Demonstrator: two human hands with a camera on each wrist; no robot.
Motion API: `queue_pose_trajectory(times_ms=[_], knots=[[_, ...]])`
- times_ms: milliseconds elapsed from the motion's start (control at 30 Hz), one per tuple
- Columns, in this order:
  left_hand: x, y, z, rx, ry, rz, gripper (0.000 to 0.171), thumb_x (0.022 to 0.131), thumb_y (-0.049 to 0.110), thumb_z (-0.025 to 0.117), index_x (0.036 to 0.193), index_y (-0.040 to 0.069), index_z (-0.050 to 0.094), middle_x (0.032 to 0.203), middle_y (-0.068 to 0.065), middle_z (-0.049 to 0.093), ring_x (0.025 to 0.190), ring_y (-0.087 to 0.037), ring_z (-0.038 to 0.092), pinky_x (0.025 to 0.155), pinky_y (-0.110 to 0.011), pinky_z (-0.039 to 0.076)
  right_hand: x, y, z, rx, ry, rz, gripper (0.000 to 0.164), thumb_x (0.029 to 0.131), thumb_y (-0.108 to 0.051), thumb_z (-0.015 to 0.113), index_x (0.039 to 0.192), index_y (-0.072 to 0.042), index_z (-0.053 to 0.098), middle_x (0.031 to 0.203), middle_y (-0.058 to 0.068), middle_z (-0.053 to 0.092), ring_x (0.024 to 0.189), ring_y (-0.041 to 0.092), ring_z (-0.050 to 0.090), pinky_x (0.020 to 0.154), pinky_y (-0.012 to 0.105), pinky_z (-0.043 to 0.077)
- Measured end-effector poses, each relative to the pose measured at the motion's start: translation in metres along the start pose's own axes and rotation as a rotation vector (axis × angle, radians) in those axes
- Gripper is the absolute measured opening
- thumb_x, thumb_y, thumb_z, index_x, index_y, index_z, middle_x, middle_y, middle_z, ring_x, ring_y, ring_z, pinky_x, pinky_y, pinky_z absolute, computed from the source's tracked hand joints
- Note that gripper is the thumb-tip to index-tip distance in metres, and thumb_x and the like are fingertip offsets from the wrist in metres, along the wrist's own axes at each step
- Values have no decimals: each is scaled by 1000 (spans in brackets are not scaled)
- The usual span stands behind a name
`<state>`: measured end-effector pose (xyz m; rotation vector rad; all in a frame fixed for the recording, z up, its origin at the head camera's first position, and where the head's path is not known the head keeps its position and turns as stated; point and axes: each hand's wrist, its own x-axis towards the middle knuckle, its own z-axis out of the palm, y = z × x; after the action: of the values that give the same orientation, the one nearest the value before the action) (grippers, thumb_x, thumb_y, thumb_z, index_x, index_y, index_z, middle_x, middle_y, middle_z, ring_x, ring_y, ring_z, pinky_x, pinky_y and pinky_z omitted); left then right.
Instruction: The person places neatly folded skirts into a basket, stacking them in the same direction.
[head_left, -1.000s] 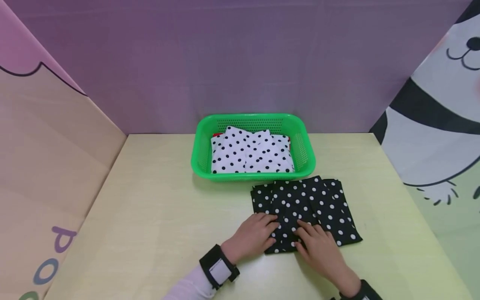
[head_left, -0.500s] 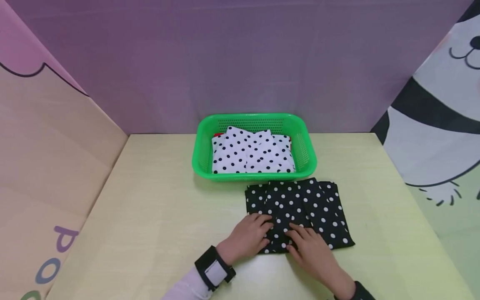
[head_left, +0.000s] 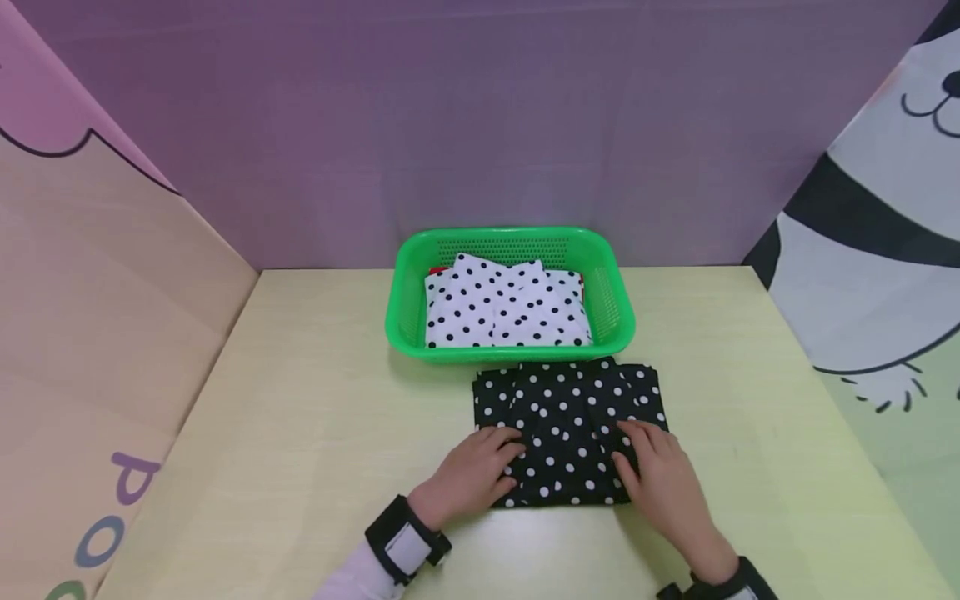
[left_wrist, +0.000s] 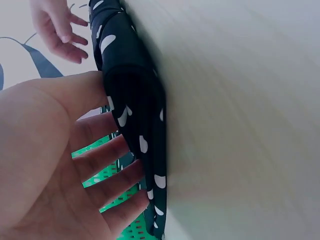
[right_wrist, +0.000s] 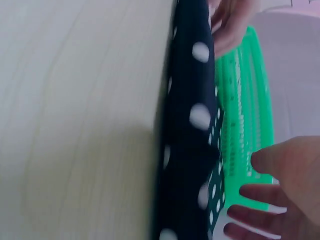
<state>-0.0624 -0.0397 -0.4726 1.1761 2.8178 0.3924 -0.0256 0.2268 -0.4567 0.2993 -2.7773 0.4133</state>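
Note:
A folded black cloth with white dots (head_left: 566, 417) lies flat on the table, its far edge close to the green basket. My left hand (head_left: 467, 475) lies at its left part, fingers extended over the top layer. In the left wrist view, the thumb and fingertips of the left hand (left_wrist: 55, 150) touch the layered side of the black cloth (left_wrist: 150, 115). Over the cloth's right part is my right hand (head_left: 667, 479), fingers spread. From the right wrist, the right hand (right_wrist: 285, 190) shows apart from the dotted cloth (right_wrist: 192, 95), holding nothing.
A green plastic basket (head_left: 517, 355) stands at the back of the table (head_left: 315, 433). White cloth with black dots (head_left: 506, 304) fills it, with a bit of red (head_left: 438, 270) showing behind. A purple backdrop (head_left: 495, 125) and printed side panels enclose the table.
The black cloth has slid left across the table, together with my left hand. My right hand first went left with it, then shifted right over the cloth.

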Motion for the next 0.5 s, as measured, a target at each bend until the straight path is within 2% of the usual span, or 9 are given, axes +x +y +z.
queue_pose_trajectory(times_ms=[133, 233, 500], knots=[[-5, -5, -1, -25, -5, -12, 40, 89, 30, 57, 124, 11, 55, 133, -5, 47, 122, -21, 44, 105, -34, 34, -1, 9, 1, -21, 5, 51, 43, 79, -15, 69, 114, 8, 57, 111, 25, 55, 98, 41, 53, 79, 53, 46], [-9, -9, -1, -29, -8, -17, 40, 89, 29, 57, 124, 11, 55, 133, -5, 46, 123, -21, 43, 106, -33, 33, -3, 11, 4, -18, -26, 76, 43, 80, -15, 68, 114, 9, 57, 113, 26, 55, 98, 41, 53, 80, 52, 46], [-20, -18, -3, -18, 28, -27, 38, 86, 25, 61, 122, 11, 57, 130, -5, 48, 121, -21, 45, 104, -35, 36, -3, 1, 9, 5, -106, 97, 44, 83, -18, 65, 117, 9, 55, 116, 25, 52, 100, 40, 55, 82, 51, 48]])
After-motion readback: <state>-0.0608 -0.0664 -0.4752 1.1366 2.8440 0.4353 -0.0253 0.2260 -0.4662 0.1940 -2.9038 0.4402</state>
